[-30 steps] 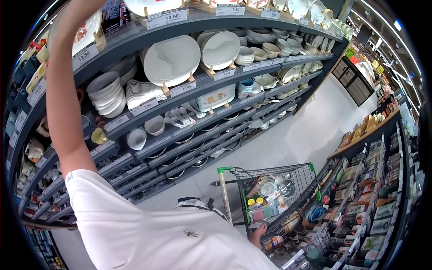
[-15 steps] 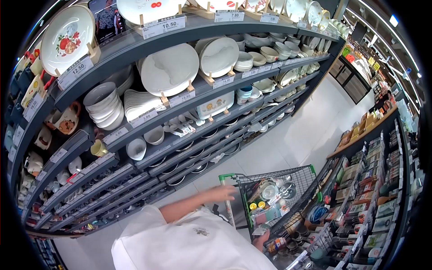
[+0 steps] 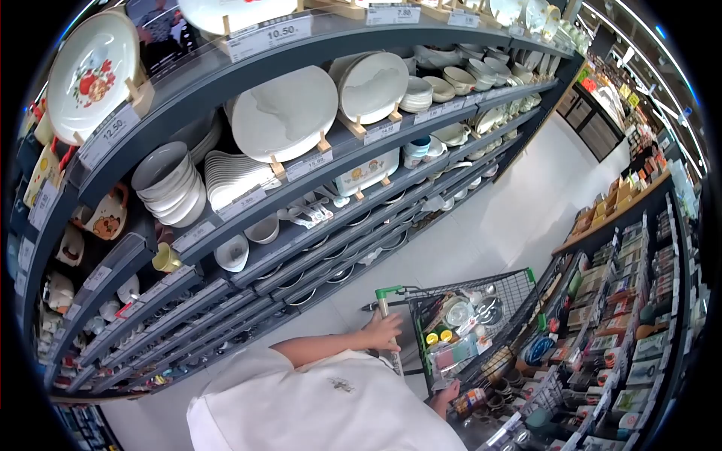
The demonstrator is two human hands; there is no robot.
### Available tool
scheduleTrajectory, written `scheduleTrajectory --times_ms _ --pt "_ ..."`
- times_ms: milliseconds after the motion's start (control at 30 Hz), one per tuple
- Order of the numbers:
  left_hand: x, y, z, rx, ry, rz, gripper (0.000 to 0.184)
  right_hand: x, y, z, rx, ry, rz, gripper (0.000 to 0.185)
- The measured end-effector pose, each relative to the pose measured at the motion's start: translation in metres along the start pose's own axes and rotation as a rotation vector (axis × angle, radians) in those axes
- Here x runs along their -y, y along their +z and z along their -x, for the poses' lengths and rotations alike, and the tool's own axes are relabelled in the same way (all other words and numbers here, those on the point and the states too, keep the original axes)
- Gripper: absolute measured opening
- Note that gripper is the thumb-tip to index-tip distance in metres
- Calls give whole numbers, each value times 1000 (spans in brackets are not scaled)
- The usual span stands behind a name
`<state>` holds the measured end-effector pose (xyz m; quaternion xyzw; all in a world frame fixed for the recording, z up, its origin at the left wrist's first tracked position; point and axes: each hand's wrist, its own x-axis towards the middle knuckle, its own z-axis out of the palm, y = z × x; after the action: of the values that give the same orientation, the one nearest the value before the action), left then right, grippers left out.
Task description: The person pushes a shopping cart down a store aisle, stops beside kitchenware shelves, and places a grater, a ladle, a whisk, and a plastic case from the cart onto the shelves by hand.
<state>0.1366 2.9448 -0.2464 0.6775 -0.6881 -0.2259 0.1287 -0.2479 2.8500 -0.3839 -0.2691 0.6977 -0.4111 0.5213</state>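
The shopping cart (image 3: 474, 288) stands ahead of me, with green corners and a dark wire basket. My left hand (image 3: 382, 331) lies over the cart's handle (image 3: 384, 307), its fingers curled round the bar. At the cart's near right corner is my right hand (image 3: 448, 392); its fingers look closed, but what they hold is hidden. Inside the basket are clear glassware (image 3: 489, 310), two yellow-lidded items (image 3: 438, 336) and a pink and pale green package (image 3: 457, 352).
Along the left runs a tall shelf (image 3: 301, 177) with plates (image 3: 284, 113), stacked bowls (image 3: 171, 180) and mugs. Close on the cart's right side is a rack of packaged kitchen goods (image 3: 602, 323). The tiled aisle floor (image 3: 519, 203) leads away between them. A dark counter (image 3: 594, 124) stands farther off.
My left hand has come down from just above the cart handle onto it, and its fingers have closed round the bar. The view has shifted slightly.
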Motion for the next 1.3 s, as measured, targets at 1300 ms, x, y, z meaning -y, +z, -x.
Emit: scheduleTrajectory --times_ms 1300 --pt "68 -21 -122 181 -61 -65 56 63 5 125 -138 -135 -485 43"
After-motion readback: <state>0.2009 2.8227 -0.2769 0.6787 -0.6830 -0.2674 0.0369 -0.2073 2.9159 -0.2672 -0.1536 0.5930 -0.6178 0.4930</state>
